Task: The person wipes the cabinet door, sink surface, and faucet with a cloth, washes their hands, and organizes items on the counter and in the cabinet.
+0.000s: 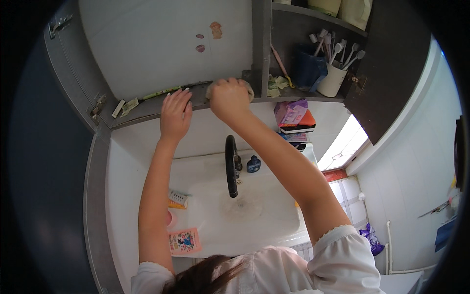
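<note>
My right hand point(229, 99) is closed over a pale, bunched cloth point(251, 93) on the grey cabinet shelf point(145, 110). Most of the cloth is hidden under the fingers. To its left, my left hand point(176, 115) lies at the shelf's front edge with its fingers stretched out, gripping nothing. Just behind those fingertips, a slim green-and-yellow stick-like thing point(157, 92) lies along the back of the shelf. Small whitish packets or papers point(129, 106) are at the shelf's left end.
Below is a white sink point(274, 215) with a black faucet point(230, 166) and a small blue bottle point(253, 164). The right compartment holds a blue cup point(308, 71) and a white cup point(331, 81) with several toothbrushes. An open cabinet door point(391, 63) stands at right. A pink packet point(185, 241) lies lower left.
</note>
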Available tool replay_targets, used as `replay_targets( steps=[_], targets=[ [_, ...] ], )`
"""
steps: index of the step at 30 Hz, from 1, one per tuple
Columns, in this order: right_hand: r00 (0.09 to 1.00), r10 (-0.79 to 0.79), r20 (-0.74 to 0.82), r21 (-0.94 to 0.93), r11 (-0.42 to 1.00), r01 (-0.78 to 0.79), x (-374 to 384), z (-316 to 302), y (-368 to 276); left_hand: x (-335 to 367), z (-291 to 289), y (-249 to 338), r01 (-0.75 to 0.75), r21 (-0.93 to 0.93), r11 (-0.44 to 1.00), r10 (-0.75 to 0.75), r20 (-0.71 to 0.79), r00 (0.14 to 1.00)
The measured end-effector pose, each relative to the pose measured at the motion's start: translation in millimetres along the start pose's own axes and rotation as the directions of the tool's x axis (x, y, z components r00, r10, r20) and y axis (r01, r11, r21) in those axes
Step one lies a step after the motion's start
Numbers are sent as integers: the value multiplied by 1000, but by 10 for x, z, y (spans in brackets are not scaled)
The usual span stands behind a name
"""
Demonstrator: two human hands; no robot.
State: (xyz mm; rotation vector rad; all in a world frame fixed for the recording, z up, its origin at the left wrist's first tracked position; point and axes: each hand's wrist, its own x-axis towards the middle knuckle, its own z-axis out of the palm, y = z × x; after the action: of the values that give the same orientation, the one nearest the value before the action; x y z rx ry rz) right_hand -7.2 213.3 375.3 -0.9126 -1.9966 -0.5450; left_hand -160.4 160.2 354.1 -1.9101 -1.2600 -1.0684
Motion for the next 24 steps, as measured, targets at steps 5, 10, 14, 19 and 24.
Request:
replay_targets(
  steps=[5, 10, 14, 19, 24],
  targets=[
    [805, 264, 531, -165, 964, -207, 405, -269, 58, -7, 120, 30, -7, 47, 999, 9, -40, 999],
    [819, 288, 497, -226, 954, -199, 494, -68, 257, -6, 177, 72, 59, 80, 995, -55, -50, 997],
    [817, 316, 483, -232, 946, -228, 501, -32, 306, -1, 191, 71, 78, 87, 993, -78, -4, 997],
    [904, 231, 360, -93, 973, -212, 308, -283, 177, -18, 152, 74, 104, 100, 990, -105, 5, 994],
    [904, 179, 388, -72, 984, -164, 266, -399, 117, -15, 108, 82, 83, 115, 990, -82, -12, 997]
  ],
)
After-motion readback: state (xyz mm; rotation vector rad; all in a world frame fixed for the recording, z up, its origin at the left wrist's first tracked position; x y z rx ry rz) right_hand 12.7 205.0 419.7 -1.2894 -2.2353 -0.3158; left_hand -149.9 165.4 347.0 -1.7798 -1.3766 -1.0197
